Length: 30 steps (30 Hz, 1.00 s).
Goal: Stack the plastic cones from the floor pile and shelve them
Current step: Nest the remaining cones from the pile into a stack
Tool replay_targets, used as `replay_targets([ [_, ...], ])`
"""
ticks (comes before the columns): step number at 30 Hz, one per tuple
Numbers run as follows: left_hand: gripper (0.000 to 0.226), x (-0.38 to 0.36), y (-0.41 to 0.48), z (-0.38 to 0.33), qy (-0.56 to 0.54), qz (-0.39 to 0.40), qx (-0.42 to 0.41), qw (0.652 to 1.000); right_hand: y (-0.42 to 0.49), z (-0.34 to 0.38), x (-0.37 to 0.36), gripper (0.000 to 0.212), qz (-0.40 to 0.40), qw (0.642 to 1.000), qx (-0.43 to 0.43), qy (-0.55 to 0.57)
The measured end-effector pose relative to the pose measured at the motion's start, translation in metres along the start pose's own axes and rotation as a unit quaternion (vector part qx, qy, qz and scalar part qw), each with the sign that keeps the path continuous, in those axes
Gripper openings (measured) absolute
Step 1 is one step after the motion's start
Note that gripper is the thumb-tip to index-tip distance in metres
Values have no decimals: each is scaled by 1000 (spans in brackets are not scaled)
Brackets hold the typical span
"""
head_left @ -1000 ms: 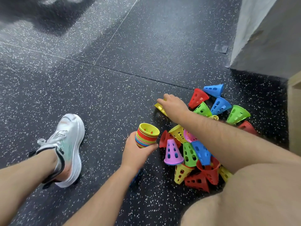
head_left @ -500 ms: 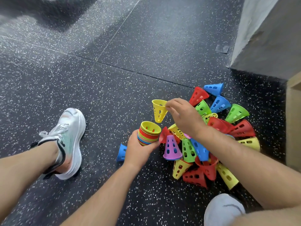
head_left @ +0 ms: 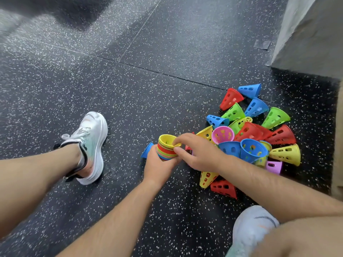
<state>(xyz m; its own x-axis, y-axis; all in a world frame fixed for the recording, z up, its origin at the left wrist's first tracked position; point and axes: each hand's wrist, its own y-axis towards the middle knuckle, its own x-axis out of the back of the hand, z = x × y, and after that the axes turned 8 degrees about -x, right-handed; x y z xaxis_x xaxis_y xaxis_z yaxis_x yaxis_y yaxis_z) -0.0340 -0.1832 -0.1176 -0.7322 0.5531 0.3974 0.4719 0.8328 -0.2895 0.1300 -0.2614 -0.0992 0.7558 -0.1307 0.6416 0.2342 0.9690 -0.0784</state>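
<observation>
Stack [head_left: 165,152] of nested plastic cones, its rims showing as bands of red, green, blue and orange, sits mouth-up in the left hand [head_left: 157,168], whose fingers are wrapped round its lower part; whether its tip rests on the floor [head_left: 130,86] is hidden by that hand. Topmost in it is a yellow cone [head_left: 165,139]. The right hand [head_left: 197,153] reaches in from the side, with forefinger curled over that cone's rim and thumb pressed against the bands just under it, so it is pinched on the rim. A single blue cone [head_left: 147,150] lies on the floor just behind the left hand. Close beside the right hand and wrist is the pile [head_left: 250,130] of loose cones in red, green, blue, yellow and pink, most tipped on their sides, some nested in twos. The floor is dark rubber with white flecks and thin seams. A white shoe [head_left: 91,143] stands well to the left of the hands, another [head_left: 254,225] near the bottom edge, and a grey wall [head_left: 311,34] rises at top right
</observation>
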Motion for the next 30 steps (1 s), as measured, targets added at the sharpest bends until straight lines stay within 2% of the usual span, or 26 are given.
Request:
replay_targets([
  [3, 53, 10, -13, 11, 35, 2, 20, 999, 2, 5, -8, 31, 35, 999, -14, -18],
  [7, 50, 22, -32, 23, 69, -18, 27, 997, 20, 15, -15, 27, 43, 998, -35, -22],
  [11, 50, 43, -49, 43, 111, -34, 52, 992, 44, 23, -35, 37, 116, 989, -4, -87],
  [15, 46, 72, -63, 60, 116, -52, 97, 987, 69, 38, -63, 48, 211, 954, 40, -208],
  [18, 35, 91, -66, 69, 100, -62, 132, 984, 77, 49, -85, 45, 246, 923, 69, -289],
  [20, 46, 99, -65, 78, 104, -68, 140, 982, 80, 49, -97, 42, 256, 910, 81, -317],
  [22, 58, 101, -64, 86, 118, -67, 137, 981, 82, 44, -101, 36, 246, 914, 83, -311],
  [25, 67, 96, -61, 89, 105, -67, 130, 984, 79, 38, -89, 24, 171, 953, 54, -244],
  [30, 72, 76, -48, 78, 86, -48, 113, 989, 71, 33, -44, 17, 47, 992, 6, -119],
])
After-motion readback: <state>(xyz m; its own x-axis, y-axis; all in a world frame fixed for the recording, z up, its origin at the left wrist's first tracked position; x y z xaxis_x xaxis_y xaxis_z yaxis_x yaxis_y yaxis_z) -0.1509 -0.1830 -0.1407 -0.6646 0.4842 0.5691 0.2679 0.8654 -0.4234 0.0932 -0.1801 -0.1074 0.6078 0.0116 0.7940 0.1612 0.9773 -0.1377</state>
